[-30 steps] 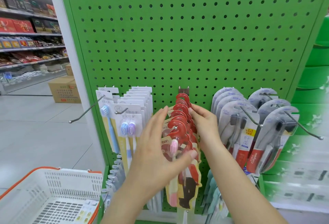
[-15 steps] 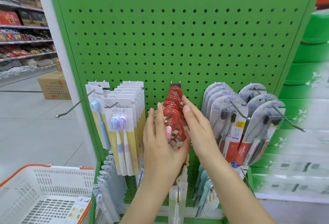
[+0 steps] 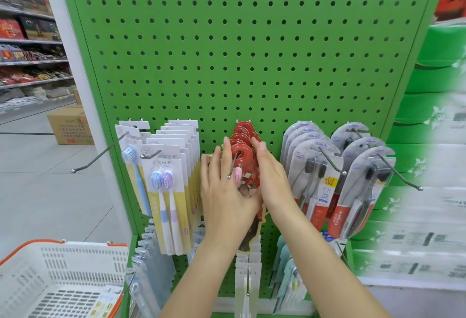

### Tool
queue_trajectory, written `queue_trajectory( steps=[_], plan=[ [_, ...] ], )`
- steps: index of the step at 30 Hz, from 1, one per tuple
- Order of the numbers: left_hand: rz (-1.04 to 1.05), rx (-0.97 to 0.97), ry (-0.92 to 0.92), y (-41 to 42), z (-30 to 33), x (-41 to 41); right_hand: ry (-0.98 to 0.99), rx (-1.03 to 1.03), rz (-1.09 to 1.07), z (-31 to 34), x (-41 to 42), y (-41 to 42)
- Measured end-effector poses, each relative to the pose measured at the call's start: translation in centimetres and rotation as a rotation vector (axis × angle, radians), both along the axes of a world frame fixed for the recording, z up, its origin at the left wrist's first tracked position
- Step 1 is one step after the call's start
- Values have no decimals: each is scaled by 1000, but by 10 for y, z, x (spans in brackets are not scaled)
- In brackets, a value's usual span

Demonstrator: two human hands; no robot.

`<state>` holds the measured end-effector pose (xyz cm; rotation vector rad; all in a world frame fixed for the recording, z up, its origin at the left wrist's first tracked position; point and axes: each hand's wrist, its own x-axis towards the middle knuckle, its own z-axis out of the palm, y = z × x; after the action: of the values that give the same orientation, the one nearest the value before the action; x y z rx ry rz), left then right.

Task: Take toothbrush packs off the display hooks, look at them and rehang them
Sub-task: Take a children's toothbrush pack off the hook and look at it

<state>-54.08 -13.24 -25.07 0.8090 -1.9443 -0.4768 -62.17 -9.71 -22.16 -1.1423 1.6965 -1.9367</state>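
Since a second ago the red packs [image 3: 243, 156] have slid back along the centre hook [image 3: 232, 166] toward the green pegboard [image 3: 227, 52], and both hands have followed them in.

Head view: the left hand [image 3: 227, 196] lies flat, fingers straight, against the stack's 9 o'clock side; the right hand [image 3: 271, 179], fingers also straight, presses its 3 o'clock side. Neither grips; likely they are squaring the stack so it hangs straight. The hook's tip pokes out at the pack's 7 o'clock. Yellow-backed packs [image 3: 166, 191] hang at 9 o'clock, clear blister packs [image 3: 315, 173] at 3 o'clock, a white basket [image 3: 63, 257] at 7 o'clock.
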Motion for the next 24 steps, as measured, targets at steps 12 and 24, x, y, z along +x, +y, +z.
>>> queue_trajectory(
  steps=[12, 24],
  plan=[
    [-147, 138, 63, 1, 6, 24, -178, 69, -208, -7, -9, -10],
    [-139, 225, 90, 9, 11, 22, -48, -17, -108, -15, 13, 12]
  ],
)
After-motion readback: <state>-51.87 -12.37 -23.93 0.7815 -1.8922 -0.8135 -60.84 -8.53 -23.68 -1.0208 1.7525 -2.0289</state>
